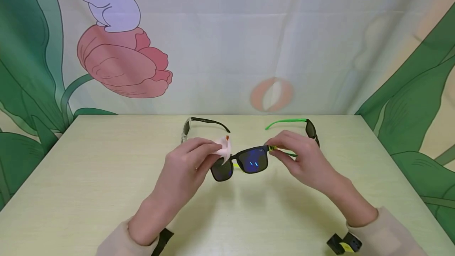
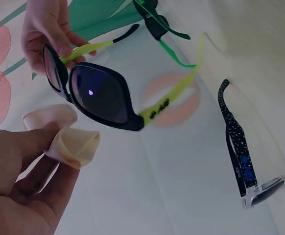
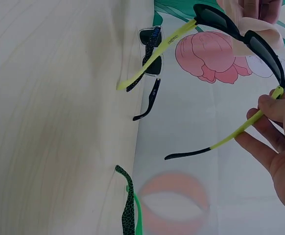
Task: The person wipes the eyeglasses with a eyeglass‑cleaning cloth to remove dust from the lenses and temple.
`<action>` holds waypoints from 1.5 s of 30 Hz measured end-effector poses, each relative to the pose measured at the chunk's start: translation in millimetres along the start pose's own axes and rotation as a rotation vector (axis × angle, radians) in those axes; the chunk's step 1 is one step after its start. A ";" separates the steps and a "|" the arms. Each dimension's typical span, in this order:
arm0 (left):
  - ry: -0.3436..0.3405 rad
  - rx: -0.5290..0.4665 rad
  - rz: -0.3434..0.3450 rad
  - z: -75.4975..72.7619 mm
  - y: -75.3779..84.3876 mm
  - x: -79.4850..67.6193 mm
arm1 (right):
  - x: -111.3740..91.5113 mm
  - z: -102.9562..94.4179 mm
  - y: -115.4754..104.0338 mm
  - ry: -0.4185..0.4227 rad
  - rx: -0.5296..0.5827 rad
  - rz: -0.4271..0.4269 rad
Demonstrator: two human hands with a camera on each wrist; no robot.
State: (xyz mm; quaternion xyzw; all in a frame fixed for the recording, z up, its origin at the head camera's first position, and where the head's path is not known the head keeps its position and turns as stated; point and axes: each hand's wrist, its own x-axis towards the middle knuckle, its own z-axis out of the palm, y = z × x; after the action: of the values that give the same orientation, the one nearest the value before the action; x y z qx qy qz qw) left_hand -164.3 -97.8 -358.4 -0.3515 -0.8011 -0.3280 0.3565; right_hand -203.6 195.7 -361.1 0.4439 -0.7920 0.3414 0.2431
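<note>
Black-framed sunglasses with dark bluish lenses and yellow-green temples are held up above the table, lenses toward me. My right hand pinches them at the hinge end of one temple, between thumb and fingers. A folded pale pink cloth is pinched in my left hand, in front of the upper part of the other lens in the head view. In the left wrist view the left hand's fingertips stand a little apart from the frame. Both temples of the sunglasses are unfolded.
Behind my left hand, clear-framed sunglasses with dark speckled temples rest on the table. Green-templed sunglasses lie behind my right hand. A printed curtain hangs along the table's back edge.
</note>
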 end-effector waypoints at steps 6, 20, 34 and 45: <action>-0.141 -0.069 -0.069 -0.8 1.2 0.2 | -0.4 1.9 0.6 -0.009 0.003 -0.038; -0.374 -0.208 -0.227 0.2 4.6 0.7 | 0.0 2.4 -4.6 -0.010 0.029 -0.085; -0.331 -0.071 -0.036 5.6 4.2 -1.3 | -6.4 9.6 -2.4 0.094 0.044 -0.021; -0.278 0.097 0.079 9.2 1.7 -5.3 | -11.7 16.6 -5.4 0.095 0.137 0.371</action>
State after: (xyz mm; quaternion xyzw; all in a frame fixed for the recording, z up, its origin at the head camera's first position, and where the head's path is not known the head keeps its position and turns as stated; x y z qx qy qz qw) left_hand -163.5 -91.4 -367.1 -0.4070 -0.8433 -0.2227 0.2713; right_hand -194.5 187.3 -378.2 0.2891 -0.8228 0.4541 0.1824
